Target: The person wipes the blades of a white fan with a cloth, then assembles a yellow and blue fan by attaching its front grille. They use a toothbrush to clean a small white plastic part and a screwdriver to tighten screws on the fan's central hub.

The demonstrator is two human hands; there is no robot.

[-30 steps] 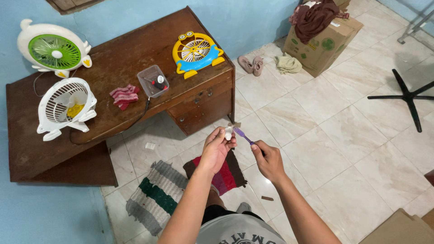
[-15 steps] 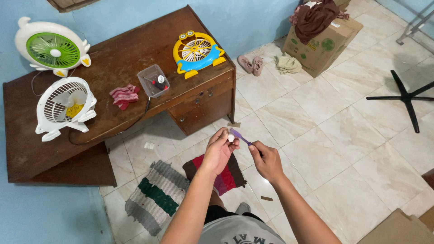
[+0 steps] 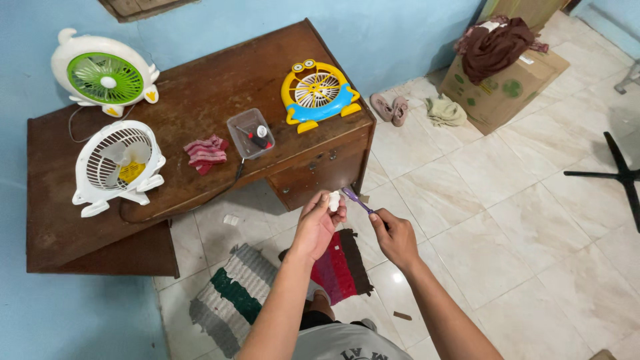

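Hands meet in front of the desk [image 3: 200,113]: your left hand [image 3: 319,223] pinches a small white part [image 3: 333,201] in closed fingers, at about 5 o'clock from the yellow fan [image 3: 317,93]. Your right hand [image 3: 395,237] grips a purple brush [image 3: 355,199], its tip touching the part from 3 o'clock. Judging by this, keep strokes short and the pinch firm, so the part cannot drop to the rug [image 3: 233,297] below.

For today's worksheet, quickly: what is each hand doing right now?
Left hand: closed on a small white part.
Right hand: closed on a purple brush, its tip at the part.
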